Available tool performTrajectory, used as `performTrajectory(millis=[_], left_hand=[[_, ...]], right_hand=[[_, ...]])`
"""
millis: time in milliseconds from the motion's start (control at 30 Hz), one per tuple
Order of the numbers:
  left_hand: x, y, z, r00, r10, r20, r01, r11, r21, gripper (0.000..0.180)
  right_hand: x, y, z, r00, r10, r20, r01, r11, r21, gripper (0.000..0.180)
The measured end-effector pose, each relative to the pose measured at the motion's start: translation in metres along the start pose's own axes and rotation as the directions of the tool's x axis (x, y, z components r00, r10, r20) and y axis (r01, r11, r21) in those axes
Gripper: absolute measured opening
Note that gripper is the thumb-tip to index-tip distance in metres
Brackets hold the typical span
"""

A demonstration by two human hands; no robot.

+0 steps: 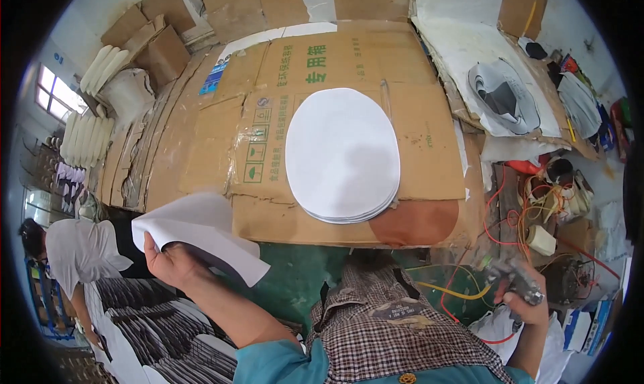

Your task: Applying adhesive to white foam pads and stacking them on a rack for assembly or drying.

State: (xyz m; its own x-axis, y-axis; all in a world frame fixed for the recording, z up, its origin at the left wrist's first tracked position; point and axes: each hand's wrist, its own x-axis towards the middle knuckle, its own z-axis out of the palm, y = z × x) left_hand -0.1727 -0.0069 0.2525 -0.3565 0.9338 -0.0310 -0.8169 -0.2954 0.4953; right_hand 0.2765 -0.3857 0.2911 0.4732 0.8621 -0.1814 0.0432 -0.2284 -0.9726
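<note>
In my left hand (173, 262) is a limp white sheet (198, 217), gripped at its edge and curling over, its underside dark. It hangs off the near left edge of the cardboard-covered table (194, 142). My right hand (528, 303) is wrapped round a metal spray gun (515, 281), off to the right and lower than the tabletop. A yellow hose (463, 295) runs to the gun. On the table, a stack of white oval sheets (342, 152) lies near the front edge. A reddish-brown patch (426, 222) shows beside the stack's lower right.
At lower left, a pile of dark-and-white pieces (161, 330) stands near another person (84, 253), who bends over. Tangled hoses (537, 203) hang at the right. A coiled grey-white piece (503, 95) rests on the right-hand bench. Cream-coloured stacked forms (86, 139) are at the far left.
</note>
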Motion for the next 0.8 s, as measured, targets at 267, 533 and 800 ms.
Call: performTrajectory(millis=[267, 533, 800], left_hand=[[0.024, 0.037, -0.044, 0.997, 0.000, 0.072, 0.006, 0.997, -0.073, 0.028], [0.029, 0.047, -0.057, 0.995, 0.026, 0.096, -0.029, 0.999, 0.038, 0.031], [0.040, 0.043, -0.053, 0.985, 0.150, -0.079, -0.153, 0.988, -0.030, 0.027]], right_hand=[[0.001, -0.003, 0.048, 0.981, -0.012, -0.193, 0.050, 0.980, 0.193, 0.055], [-0.040, 0.006, 0.029, 0.996, 0.006, -0.090, 0.004, 0.994, 0.107, 0.058], [-0.055, -0.006, 0.028, 0.978, 0.022, -0.209, -0.032, 0.998, -0.048, 0.059]])
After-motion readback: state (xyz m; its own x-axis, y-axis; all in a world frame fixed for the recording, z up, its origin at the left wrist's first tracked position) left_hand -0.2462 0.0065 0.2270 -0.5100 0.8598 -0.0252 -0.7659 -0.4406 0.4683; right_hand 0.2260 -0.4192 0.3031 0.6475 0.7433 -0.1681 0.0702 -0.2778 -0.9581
